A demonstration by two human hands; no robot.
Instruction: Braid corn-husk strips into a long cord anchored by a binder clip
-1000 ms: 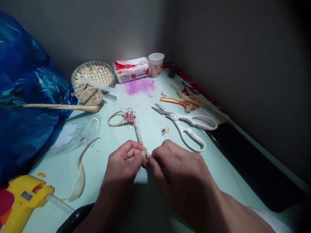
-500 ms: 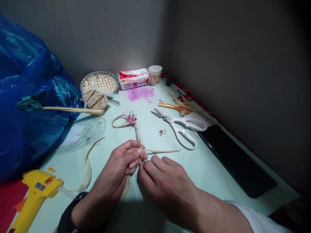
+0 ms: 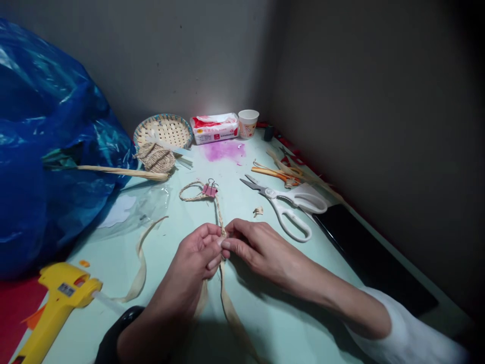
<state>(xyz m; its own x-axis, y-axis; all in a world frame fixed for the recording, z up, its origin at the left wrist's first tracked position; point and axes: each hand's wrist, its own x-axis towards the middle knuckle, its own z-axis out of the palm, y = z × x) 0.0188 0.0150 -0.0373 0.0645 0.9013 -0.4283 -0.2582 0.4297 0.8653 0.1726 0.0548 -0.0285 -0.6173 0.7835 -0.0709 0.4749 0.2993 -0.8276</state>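
A thin braided cord of pale raffia-like strands runs away from me along the table. Its far end forms a loop, pinched by a pink binder clip. My left hand is closed on the near end of the braid, thumb and fingers pressed together. From the right, my right hand meets it, with thumb and fingertips closed on the strands at the same spot. Loose flat strands hang from under the hands toward me. The exact crossing of the strands is hidden by my fingers.
White-handled scissors lie open to the right, beside a black flat slab. A yellow glue gun is at the near left, below a blue plastic bag. Behind are a twine ball, woven basket, tissue pack and paper cup.
My right hand has moved up and turned so its thumb meets my left fingertips. The strand that stuck out to the right no longer shows; a flat strand below is now visible.
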